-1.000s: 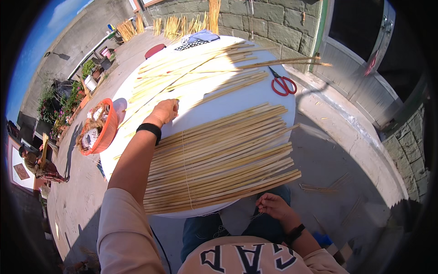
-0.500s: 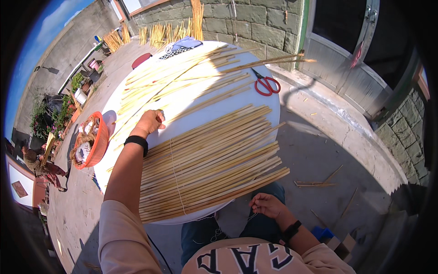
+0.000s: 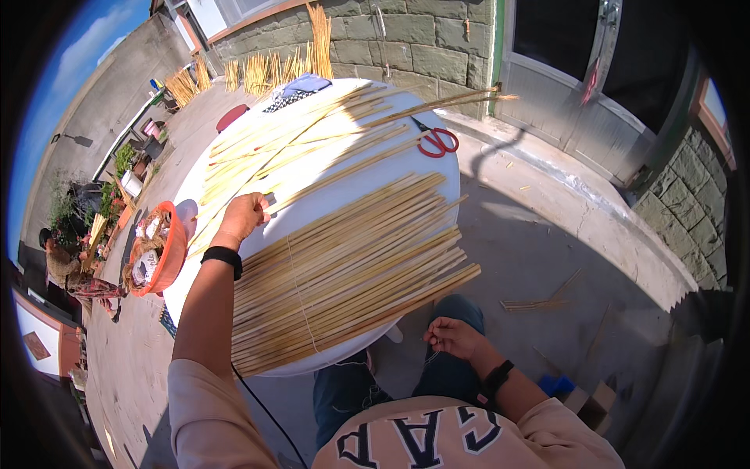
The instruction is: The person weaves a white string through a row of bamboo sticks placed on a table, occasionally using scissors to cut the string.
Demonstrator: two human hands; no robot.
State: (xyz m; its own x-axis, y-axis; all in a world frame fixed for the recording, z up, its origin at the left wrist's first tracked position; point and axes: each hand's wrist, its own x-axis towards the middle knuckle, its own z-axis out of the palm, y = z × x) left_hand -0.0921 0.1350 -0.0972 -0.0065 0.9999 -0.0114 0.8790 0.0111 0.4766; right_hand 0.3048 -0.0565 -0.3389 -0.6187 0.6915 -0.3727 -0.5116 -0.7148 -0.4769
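Pavement of grey concrete (image 3: 547, 258) underfoot, sunlit, with a wall of grey stone blocks (image 3: 422, 39) behind. Round white table (image 3: 406, 168) in the middle, its top mostly covered. Mat of pale yellow split bamboo strips (image 3: 351, 266) laid side by side across the near half of the table, tied by a thin string (image 3: 301, 293) crossing the strips. Loose long bamboo strips (image 3: 312, 137) fanned over the far half, some overhanging the far rim. Orange plastic basin (image 3: 173, 250) on the ground just left of the table, filled with small odds. Red-handled scissors (image 3: 436, 142) lying near the table's right far edge, well apart from both hands. Left hand (image 3: 242, 217) out over the table at the mat's far left edge, fingers curled shut around the ends of loose strips, black band on the wrist. Right hand (image 3: 453, 338) low, below the table's near rim and over the lap, fingers pinched together, apparently on a fine thread; too small to tell for certain.
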